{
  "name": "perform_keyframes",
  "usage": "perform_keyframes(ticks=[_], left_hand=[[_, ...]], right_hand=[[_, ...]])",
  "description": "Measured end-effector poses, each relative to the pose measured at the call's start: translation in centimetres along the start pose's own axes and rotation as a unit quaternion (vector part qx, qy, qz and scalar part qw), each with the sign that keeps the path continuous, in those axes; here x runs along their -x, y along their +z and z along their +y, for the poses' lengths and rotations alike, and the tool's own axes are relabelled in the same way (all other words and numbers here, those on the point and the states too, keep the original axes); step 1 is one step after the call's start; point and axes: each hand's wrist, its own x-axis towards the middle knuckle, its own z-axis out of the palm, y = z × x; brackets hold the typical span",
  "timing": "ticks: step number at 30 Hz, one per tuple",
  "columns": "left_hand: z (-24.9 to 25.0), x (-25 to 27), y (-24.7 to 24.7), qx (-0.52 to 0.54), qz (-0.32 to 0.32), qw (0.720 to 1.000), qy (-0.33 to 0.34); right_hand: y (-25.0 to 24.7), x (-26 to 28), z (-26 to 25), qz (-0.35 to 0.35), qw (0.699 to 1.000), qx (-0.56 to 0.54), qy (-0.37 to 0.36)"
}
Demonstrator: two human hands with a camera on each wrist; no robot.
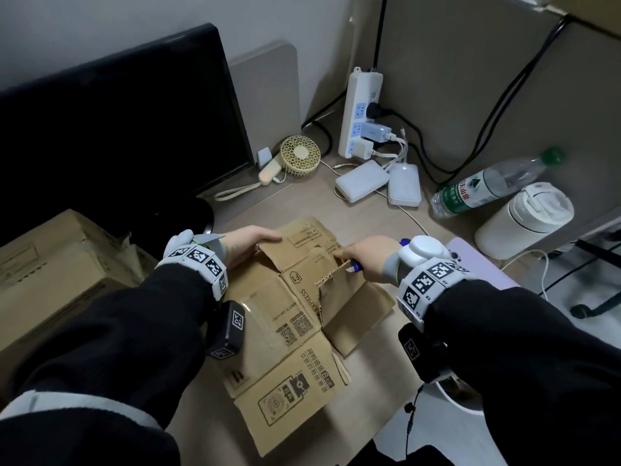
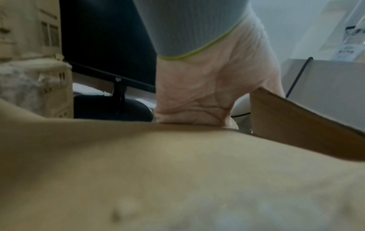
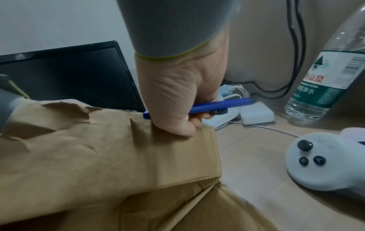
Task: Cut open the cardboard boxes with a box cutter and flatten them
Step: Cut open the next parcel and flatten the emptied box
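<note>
A light wood-grain desk (image 1: 304, 203) stands against a plain pale wall (image 1: 100, 21), under dim, cool light. A dark, switched-off monitor (image 1: 111, 129) on a black stand takes up the left of the desk. A beige partition panel (image 1: 470, 79) closes the right side, with black cables (image 1: 504, 95) hanging down it. A white power strip (image 1: 359, 112) leans upright in the corner, with several plugs in it. Near it lie a small cream handheld fan (image 1: 299, 157), two white power banks (image 1: 363, 180), a clear water bottle (image 1: 494, 183) with a green cap lying on its side, and a white lidded tumbler (image 1: 524, 220). A white game controller (image 3: 326, 161) rests at the desk's right edge.
</note>
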Motion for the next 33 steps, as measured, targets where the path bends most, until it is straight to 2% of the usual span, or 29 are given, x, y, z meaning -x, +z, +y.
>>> perform_keyframes(ticks=[5,9,12,16,22,28,33], left_hand=[[-0.6,1.0,0.1,-0.031,-0.035,0.996,-0.071],[-1.2,2.0,-0.9,-0.09,-0.022,0.993,-0.08],[-1.8,2.3,-1.0,-0.021,-0.012,0.997,-0.07],[-2.5,2.2,0.1,0.093,-0.014,0.995,-0.044],[-3.5,2.4,1.8,0.285,-0.045,0.958,0.007],[-3.9,2.2,3.2,0.311,-0.078,0.947,0.003],[-2.7,1.6,1.9,0.235,-0.107,0.966,-0.021]], right_hand=[[2.2,0.2,0.8,0.077,0.991,-0.101,0.047],[2.7,-0.2,0.9,0.128,0.977,-0.143,0.096],[2.2,-0.7,0.4,0.146,0.971,-0.149,0.114],[1.5,-0.8,-0.3,0.126,0.968,-0.172,0.129],[1.3,-0.1,-1.1,0.089,0.958,-0.244,0.125],[1.2,0.5,-1.3,0.081,0.952,-0.266,0.124],[1.2,0.9,-1.1,0.089,0.945,-0.285,0.133]])
